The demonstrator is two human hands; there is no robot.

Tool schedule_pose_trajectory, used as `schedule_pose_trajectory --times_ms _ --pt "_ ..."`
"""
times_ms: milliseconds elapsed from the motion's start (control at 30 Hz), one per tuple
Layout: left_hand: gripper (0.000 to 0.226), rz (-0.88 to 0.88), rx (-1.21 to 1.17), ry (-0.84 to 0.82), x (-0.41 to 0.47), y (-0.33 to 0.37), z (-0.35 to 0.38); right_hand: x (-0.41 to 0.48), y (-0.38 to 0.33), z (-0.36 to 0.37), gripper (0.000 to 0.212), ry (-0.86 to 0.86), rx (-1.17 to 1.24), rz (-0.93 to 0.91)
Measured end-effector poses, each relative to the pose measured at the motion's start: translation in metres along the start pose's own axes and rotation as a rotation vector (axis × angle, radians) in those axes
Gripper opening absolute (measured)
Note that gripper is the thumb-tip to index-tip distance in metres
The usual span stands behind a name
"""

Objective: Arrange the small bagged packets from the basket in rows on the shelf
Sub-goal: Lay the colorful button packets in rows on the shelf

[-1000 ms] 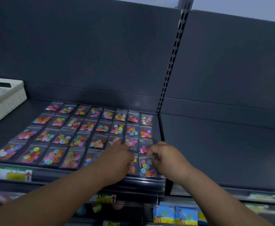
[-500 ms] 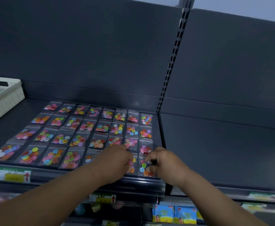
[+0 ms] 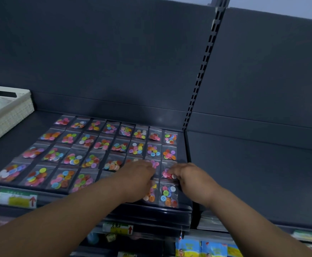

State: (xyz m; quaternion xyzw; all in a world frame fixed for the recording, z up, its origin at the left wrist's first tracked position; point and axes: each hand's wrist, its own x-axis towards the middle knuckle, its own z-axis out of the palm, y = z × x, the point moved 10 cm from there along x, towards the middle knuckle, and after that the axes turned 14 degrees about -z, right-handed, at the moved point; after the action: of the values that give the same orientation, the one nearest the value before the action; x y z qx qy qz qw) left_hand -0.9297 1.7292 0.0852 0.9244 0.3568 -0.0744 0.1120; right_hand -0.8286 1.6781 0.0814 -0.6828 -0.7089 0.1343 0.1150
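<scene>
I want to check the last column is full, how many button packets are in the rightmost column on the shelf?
4. Back packet, second packet, third packet touched by the right hand, front packet at the shelf edge. None looks hidden.

Packets (image 3: 88, 140) fill the shelf (image 3: 21, 140) up to the slotted upright (image 3: 199, 84); bare shelf lies between them and the basket (image 3: 9, 115), and the right-hand bay (image 3: 253, 173) offers room.

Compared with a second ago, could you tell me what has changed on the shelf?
The right hand slid back from the front corner packet, leaving it uncovered, and its fingertips now touch the packet behind; whether that is a grip is unclear. The left hand, other packets and basket stayed put.
</scene>
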Motion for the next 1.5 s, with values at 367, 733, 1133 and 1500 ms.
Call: schedule_pose_trajectory --times_ms 367,733,1133,1500 --pt "0.037 -0.023 -0.003 -0.057 -0.001 -0.001 0.002 0.003 0.0 0.007 0.059 -0.086 0.029 -0.013" --pt "0.044 -0.086 -0.042 0.167 -0.013 -0.023 -0.061 0.011 -0.035 -0.052 0.043 0.108 -0.045 -0.098" --pt "0.048 -0.487 -0.117 0.398 -0.108 -0.14 -0.114 0.079 -0.153 -0.055 0.044 0.075 -0.145 -0.426" --pt "0.052 -0.714 -0.283 0.518 -0.178 -0.329 -0.145 0.191 -0.299 -0.012 0.047 0.026 0.232 -0.33"
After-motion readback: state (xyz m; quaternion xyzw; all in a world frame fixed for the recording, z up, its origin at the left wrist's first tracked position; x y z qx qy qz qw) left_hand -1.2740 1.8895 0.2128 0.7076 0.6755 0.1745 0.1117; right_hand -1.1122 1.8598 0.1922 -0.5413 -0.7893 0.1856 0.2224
